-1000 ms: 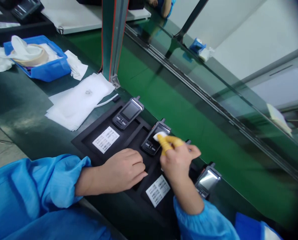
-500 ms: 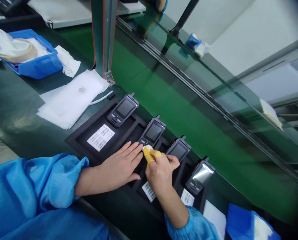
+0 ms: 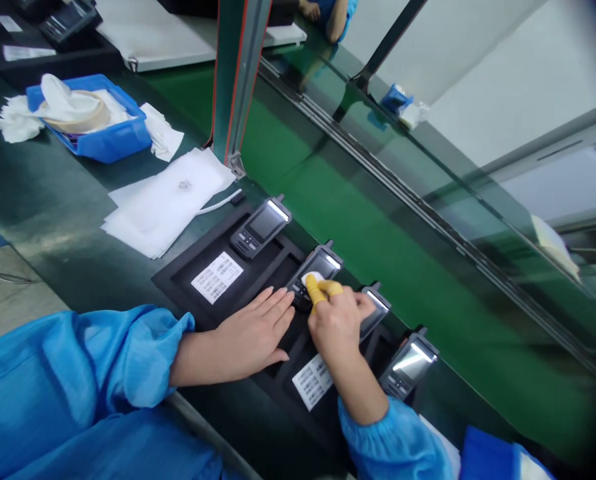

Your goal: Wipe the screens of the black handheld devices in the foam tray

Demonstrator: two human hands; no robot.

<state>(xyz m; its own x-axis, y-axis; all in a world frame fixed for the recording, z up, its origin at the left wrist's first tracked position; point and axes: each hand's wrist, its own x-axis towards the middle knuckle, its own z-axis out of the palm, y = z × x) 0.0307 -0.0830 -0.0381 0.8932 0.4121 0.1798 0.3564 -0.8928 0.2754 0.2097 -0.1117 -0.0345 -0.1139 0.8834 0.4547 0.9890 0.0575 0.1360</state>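
Note:
Several black handheld devices stand in a row along the far edge of black foam trays [image 3: 188, 277]. My right hand [image 3: 338, 323], with yellow finger cots, pinches a small white wipe [image 3: 312, 277] against the second device [image 3: 314, 275]. My left hand [image 3: 251, 333] lies flat on the tray with its fingers stretched out, the tips touching that device's lower end. The first device [image 3: 261, 227] stands to the left, a third device [image 3: 375, 310] is partly hidden behind my right hand, and a fourth device [image 3: 409, 363] is at the right. White barcode labels [image 3: 217, 277] lie in the trays.
A stack of white sheets [image 3: 165, 203] lies left of the trays. A blue bin [image 3: 108, 137] with a tape roll and cloths sits at the back left. A metal post [image 3: 238, 80] rises behind the trays, and a green conveyor belt [image 3: 378, 247] runs past them.
My right hand and the wipe moved from the device's lower keypad end back up onto its screen. My left hand has stayed flat beside it.

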